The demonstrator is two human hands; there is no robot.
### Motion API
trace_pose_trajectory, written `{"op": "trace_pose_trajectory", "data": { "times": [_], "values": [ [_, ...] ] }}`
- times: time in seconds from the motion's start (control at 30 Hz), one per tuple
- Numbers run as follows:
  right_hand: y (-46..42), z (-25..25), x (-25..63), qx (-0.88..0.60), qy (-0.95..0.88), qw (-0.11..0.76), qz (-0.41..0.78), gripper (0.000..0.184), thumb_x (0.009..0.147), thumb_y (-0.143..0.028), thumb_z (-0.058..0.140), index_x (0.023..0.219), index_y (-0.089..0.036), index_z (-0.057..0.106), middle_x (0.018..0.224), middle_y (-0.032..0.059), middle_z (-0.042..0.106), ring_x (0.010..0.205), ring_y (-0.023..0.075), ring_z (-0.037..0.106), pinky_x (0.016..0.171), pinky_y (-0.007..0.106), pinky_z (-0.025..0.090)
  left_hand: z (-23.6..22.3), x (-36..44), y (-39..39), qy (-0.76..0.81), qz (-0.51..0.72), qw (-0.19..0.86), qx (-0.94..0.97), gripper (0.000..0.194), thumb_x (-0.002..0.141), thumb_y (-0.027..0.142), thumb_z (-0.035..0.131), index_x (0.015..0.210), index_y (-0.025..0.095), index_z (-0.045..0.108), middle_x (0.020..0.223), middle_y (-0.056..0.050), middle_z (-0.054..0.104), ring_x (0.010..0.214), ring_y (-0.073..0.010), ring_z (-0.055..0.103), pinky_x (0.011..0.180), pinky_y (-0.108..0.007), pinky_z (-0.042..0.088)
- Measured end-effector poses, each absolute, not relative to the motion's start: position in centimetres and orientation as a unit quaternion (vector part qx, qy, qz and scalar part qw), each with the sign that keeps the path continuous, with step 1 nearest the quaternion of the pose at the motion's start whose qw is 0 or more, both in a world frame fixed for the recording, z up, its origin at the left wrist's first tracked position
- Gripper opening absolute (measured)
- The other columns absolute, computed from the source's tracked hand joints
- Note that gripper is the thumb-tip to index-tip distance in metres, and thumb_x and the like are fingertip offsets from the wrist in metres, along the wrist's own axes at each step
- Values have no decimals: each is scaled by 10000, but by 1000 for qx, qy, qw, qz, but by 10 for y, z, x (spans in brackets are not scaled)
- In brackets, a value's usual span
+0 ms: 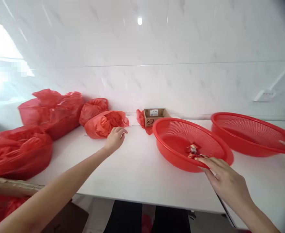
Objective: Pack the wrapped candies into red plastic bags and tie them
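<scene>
My right grip (218,174), loosely open, touches basket rim (181,163); candy (193,151) just beyond. Left grip (115,137) open beside bag (105,124), toward desk's back edge.

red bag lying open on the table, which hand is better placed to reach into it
Left. The left hand already rests at the mouth of the open red bag; the right hand is far off at the near basket.
</scene>
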State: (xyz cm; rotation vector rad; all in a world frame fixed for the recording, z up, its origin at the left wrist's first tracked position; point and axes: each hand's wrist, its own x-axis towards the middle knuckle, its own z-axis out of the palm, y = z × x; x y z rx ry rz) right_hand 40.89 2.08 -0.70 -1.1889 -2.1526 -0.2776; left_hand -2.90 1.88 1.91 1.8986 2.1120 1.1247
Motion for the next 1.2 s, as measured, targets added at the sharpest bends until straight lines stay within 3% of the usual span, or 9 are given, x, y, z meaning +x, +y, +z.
{"op": "trace_pose_trajectory", "data": {
  "times": [0.13,0.3,0.43,0.53,0.63,0.77,0.87,0.97,1.2],
  "values": [
    [29,-26,397,-547,-779,267,-150,406,950,-367,356,1150,-242,686,1172,65,671,1033,296,643,516,349,542,42,-87,2,716,294,-78,628,278,827,119,493,935,223,728,1362,-118,567,1329,-341,390,1101,-562,282],
    [14,9,361,-598,-757,253,-69,547,917,-579,394,1351,-283,546,1467,88,471,1189,388,566,609,449,574,59,-124,-16,779,248,-165,552,392,856,247,523,1231,271,634,1562,-85,319,1401,-398,242,1098,-619,230],
    [7,38,296,-470,-813,318,130,450,908,-558,466,1263,-304,577,1413,62,527,1214,297,571,761,390,591,58,-145,-23,832,224,-137,489,547,809,414,594,1327,240,568,1490,-155,367,1353,-427,329,1067,-554,341],
    [20,44,217,-348,-852,265,289,378,915,-507,503,1226,-311,591,1317,57,602,1138,258,617,845,401,568,53,-150,-26,844,217,-100,481,612,809,501,582,1362,245,526,1480,-162,369,1350,-413,362,1075,-513,358],
    [41,42,124,-297,-856,244,346,412,905,-486,534,1269,-293,557,1268,71,625,1114,262,619,917,451,518,49,-148,-29,838,210,-82,496,645,799,485,601,1393,264,482,1527,-148,319,1383,-403,328,1095,-506,336],
    [64,37,15,-286,-846,312,325,602,876,-454,586,1417,-258,409,1403,138,484,1245,320,507,939,512,467,45,-145,-26,835,203,-85,505,712,809,396,606,1466,238,382,1558,-158,296,1412,-379,298,1107,-492,324],
    [73,35,-23,-281,-829,344,341,351,832,-314,641,1171,-232,601,1327,131,530,1202,326,515,927,514,457,44,-146,-19,825,186,-96,525,792,798,324,620,1515,241,295,1611,-135,218,1463,-364,202,1133,-490,285],
    [84,34,-14,-272,-794,412,354,107,876,-269,542,943,-231,617,1177,74,614,1135,248,550,958,438,449,41,-152,-10,815,161,-95,548,821,770,324,663,1511,326,309,1638,-64,178,1487,-392,102,1145,-560,217],
    [118,35,91,-363,-567,620,404,258,936,-362,231,1117,-238,366,1230,116,535,1072,181,597,811,359,536,18,-167,13,844,172,-66,504,751,714,306,723,1419,223,480,1573,-211,287,1446,-498,140,1099,-689,113]
  ]
}}
